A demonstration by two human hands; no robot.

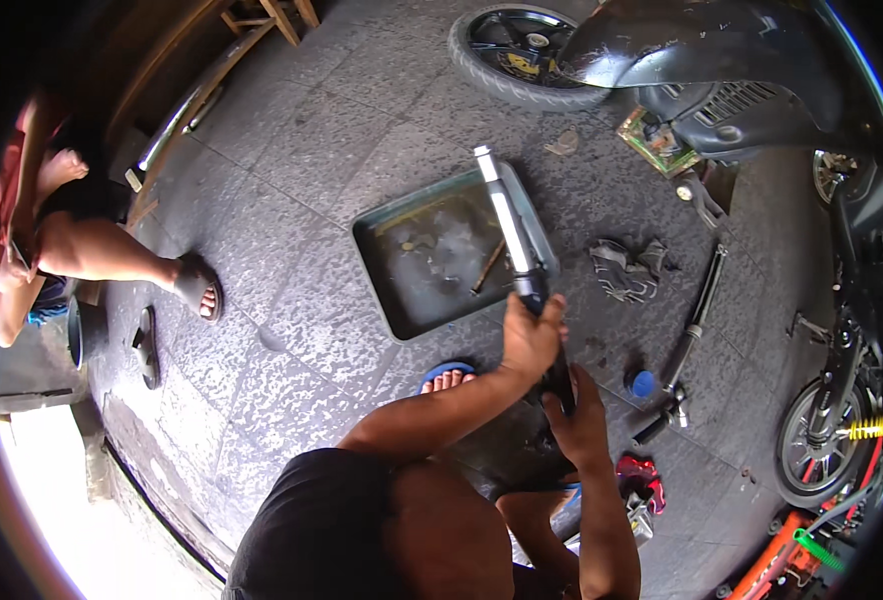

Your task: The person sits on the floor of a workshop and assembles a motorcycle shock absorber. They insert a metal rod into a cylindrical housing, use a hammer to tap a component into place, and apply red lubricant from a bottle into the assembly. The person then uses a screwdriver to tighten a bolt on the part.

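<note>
I see the left hand (532,340) and right hand (579,412), fingers grasping a long silver-and-black metal tube (513,230). Bright end beyond the fingers, overlapping the dark rectangular tray (380,283). I judge work midway: tube not set down; similar black-and-silver tube (700,305) loose on floor, right of fingers. Remaining steps unclear.

From up on the head, one wide camera looks down at the left hand (532,340) and right hand (581,418), quite near, with floor (282,250) around them.
</note>
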